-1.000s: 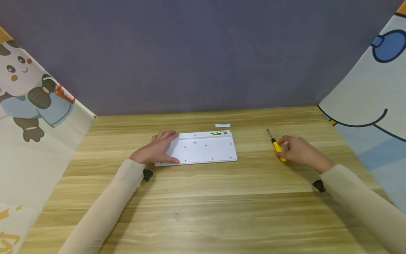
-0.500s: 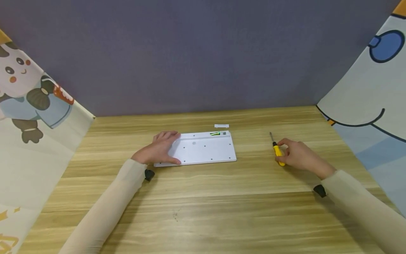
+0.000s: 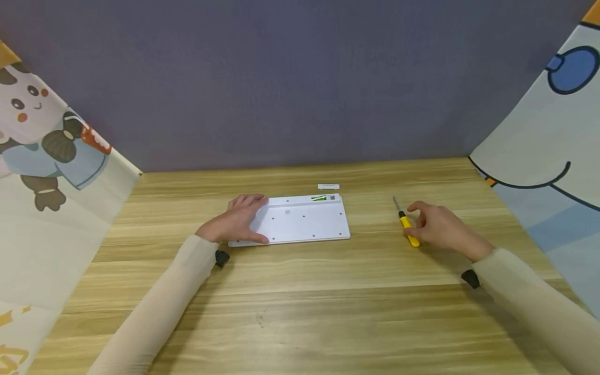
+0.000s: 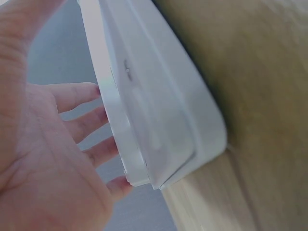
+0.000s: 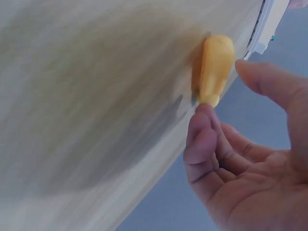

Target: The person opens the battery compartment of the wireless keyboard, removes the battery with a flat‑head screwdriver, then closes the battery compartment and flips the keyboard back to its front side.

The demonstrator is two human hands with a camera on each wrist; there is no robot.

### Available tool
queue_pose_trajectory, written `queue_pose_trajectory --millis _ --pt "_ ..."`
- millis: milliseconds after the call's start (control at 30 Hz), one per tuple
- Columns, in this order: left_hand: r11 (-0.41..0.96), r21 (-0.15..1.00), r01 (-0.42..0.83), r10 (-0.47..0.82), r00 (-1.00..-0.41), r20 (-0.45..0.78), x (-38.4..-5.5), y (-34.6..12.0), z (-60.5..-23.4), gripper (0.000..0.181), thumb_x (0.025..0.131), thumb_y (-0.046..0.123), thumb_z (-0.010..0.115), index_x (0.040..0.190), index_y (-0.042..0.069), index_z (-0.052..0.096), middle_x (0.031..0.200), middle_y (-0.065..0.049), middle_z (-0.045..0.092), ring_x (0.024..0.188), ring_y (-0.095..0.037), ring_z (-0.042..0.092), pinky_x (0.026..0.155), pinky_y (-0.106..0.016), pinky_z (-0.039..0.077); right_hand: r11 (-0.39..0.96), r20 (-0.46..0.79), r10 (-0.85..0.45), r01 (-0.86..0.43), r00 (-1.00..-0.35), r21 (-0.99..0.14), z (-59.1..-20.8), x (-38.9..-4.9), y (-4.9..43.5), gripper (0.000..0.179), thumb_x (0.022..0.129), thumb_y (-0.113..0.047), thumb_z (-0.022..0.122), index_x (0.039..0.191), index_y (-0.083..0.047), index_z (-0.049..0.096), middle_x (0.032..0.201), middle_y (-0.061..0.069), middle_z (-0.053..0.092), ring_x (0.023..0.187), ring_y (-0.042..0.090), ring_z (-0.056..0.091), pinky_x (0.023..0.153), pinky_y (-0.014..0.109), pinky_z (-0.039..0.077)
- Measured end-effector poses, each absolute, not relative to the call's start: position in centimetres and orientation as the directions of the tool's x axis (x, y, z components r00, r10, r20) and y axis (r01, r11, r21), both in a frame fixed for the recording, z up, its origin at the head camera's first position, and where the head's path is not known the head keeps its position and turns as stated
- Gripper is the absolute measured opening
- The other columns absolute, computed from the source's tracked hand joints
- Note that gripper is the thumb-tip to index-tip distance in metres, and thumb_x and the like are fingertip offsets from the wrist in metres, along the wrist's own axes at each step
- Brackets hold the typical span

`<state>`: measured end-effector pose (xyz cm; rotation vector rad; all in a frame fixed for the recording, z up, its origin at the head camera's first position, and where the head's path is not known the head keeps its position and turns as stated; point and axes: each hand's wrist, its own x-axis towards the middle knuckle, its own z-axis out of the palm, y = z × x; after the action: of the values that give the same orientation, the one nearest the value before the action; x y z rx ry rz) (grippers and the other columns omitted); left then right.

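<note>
A white keyboard (image 3: 309, 223) lies underside up on the table, small screws dotted over its back. Its battery slot at the far right corner is uncovered and shows a green battery (image 3: 319, 198). My left hand (image 3: 239, 220) holds the left end, thumb on the near edge and fingers on the far edge; in the left wrist view fingertips (image 4: 107, 150) meet the keyboard's rim. A yellow-handled screwdriver (image 3: 409, 230) lies to the right, tip pointing away. Beside it is my right hand (image 3: 440, 229), thumb and index finger apart, a fingertip (image 5: 204, 110) right at the handle.
Just beyond the keyboard lies a small white battery cover (image 3: 328, 186). The wooden table (image 3: 300, 307) ends at a grey back panel (image 3: 300, 83). Printed cartoon panels stand at left and right.
The right hand's thumb and index finger have spread from the screwdriver, which has turned slightly and shifted a little toward me. The left hand stays on the keyboard.
</note>
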<state>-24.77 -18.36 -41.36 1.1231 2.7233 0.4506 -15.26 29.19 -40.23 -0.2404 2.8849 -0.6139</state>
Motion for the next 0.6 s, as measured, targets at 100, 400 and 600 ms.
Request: queue_pose_trajectory --millis 100,400,600 --pt "0.670 0.341 0.659 0.710 -0.704 -0.033 -24.8 -18.3 -41.4 0.106 0.068 0.057 0.078 0.146 0.001 0.031 0.148 -0.018 0.028 0.134 -0.033 0.020 0.106 -0.053 0.013 0.904 -0.132 -0.196 -0.127 -0.972 -0.408 -40.2 -15.7 28.9 0.059 0.084 -0.029 0.072 0.127 0.005 0.048 0.079 0.002 0.059 0.062 0.015 0.053 0.058 0.035 0.045" --pt "0.670 0.345 0.658 0.713 -0.699 -0.050 -24.7 -17.6 -41.2 0.108 0.068 0.058 0.077 0.147 0.002 0.030 0.149 -0.017 0.026 0.135 -0.032 0.019 0.107 -0.052 0.011 0.894 -0.031 -0.252 -0.221 -0.967 -0.389 -40.2 -16.5 27.7 0.053 0.082 -0.028 0.075 0.121 0.003 0.056 0.095 0.012 0.060 0.081 0.023 0.056 0.072 0.043 0.047" --pt "0.671 0.339 0.659 0.713 -0.699 -0.054 -24.8 -17.1 -41.4 0.106 0.069 0.056 0.078 0.147 0.003 0.030 0.149 -0.016 0.026 0.135 -0.032 0.020 0.107 -0.052 0.011 0.874 0.018 -0.303 -0.286 -0.953 -0.392 -40.1 -17.0 26.9 0.051 0.081 -0.024 0.076 0.120 0.003 0.057 0.094 0.011 0.059 0.079 0.023 0.054 0.072 0.041 0.046"
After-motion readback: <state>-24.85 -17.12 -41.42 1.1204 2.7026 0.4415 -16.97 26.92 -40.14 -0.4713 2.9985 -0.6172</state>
